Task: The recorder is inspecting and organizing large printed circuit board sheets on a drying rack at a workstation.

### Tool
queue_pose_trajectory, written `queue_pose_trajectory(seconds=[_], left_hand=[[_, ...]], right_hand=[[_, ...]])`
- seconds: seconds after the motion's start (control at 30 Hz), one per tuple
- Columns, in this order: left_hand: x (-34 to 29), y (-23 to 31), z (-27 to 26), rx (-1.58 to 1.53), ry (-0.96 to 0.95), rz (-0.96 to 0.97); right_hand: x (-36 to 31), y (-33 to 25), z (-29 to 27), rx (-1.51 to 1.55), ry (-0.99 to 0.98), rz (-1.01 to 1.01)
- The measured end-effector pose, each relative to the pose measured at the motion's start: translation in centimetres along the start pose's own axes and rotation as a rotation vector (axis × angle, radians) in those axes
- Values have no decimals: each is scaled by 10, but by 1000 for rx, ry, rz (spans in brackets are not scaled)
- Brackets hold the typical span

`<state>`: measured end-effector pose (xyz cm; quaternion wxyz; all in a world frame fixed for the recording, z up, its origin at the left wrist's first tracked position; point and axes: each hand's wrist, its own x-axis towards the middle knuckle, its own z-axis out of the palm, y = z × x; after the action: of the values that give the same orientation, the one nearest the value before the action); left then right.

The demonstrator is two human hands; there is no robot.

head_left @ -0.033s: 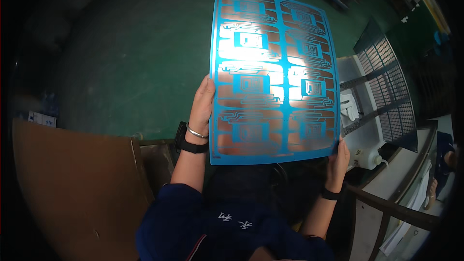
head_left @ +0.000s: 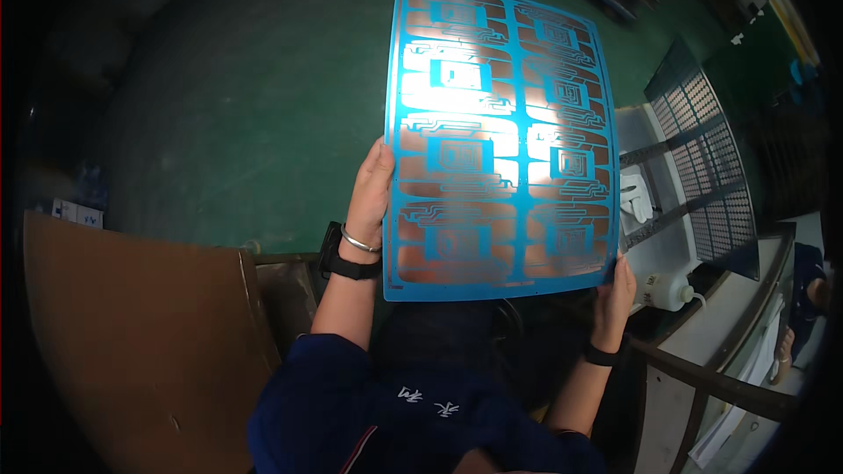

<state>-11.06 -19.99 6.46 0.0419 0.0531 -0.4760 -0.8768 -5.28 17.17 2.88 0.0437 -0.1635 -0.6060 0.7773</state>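
Observation:
A large circuit board panel [head_left: 522, 211] is held up in front of me, tilted so that light glares off its upper left part. Blue lines and borders frame its copper areas, laid out in two columns of repeated patterns. My left hand [head_left: 374, 189] grips the left edge, thumb on the front face and the other fingers mostly hidden behind. At the lower right corner, my right hand [head_left: 617, 294] closes on the edge, its fingertips partly hidden by the panel.
On the right, a perforated panel [head_left: 707, 149] leans over a light tray [head_left: 672, 184] with a white glove [head_left: 634, 197] in it. A white plastic jug [head_left: 665, 290] stands below. Brown board [head_left: 149, 325] fills the lower left. Another person's hand [head_left: 783, 353] shows far right.
The panel has shifted very slightly to the right, with both hands still on it. The glare on its surface has barely changed.

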Motion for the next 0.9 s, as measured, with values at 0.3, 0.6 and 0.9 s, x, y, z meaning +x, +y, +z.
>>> queue_pose_trajectory(seconds=[0.3, 0.6, 0.9], left_hand=[[-2, 4, 5, 12, -62, 77], [-3, -2, -6, -21, -114, 41], [-4, -11, -12, -161, -121, 57]], right_hand=[[4, 4, 5, -41, 18, -5], [5, 2, -13, -90, -13, -50], [-7, -19, -19, -68, -78, -110]])
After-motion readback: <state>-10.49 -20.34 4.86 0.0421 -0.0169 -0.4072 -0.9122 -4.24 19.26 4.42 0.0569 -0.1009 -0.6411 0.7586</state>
